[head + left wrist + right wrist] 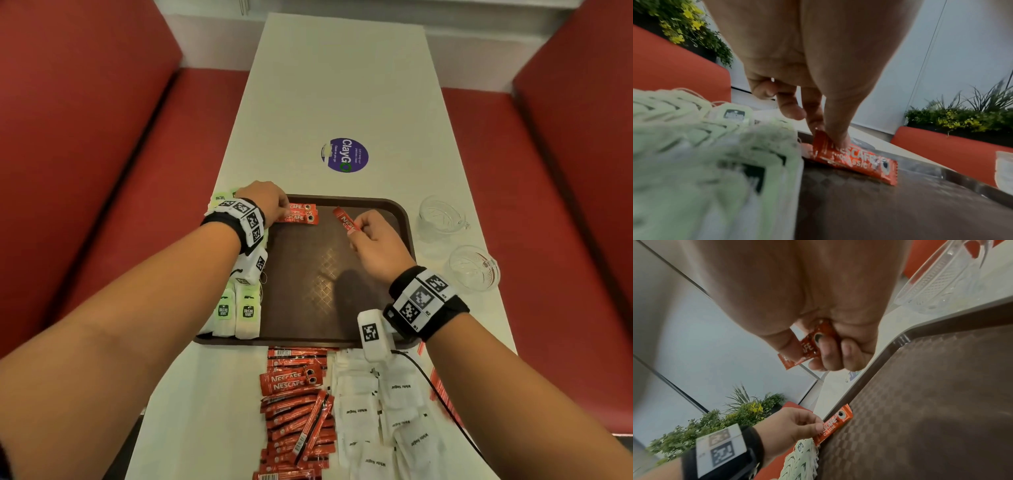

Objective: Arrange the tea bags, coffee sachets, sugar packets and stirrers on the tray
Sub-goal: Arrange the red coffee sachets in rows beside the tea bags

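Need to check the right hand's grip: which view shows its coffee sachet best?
Right wrist: fingers curl round the coffee sachet. Head shows it small, above the tray. Left wrist misses it.

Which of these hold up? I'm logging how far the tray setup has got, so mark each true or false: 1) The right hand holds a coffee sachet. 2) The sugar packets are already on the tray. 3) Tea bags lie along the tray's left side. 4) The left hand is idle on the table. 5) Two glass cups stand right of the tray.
1) True: the right hand pinches a coffee sachet.
2) False: the sugar packets lie on the table, in front of the tray.
3) True: tea bags.
4) False: the left hand pinches sachets on the tray.
5) True: glass cups.
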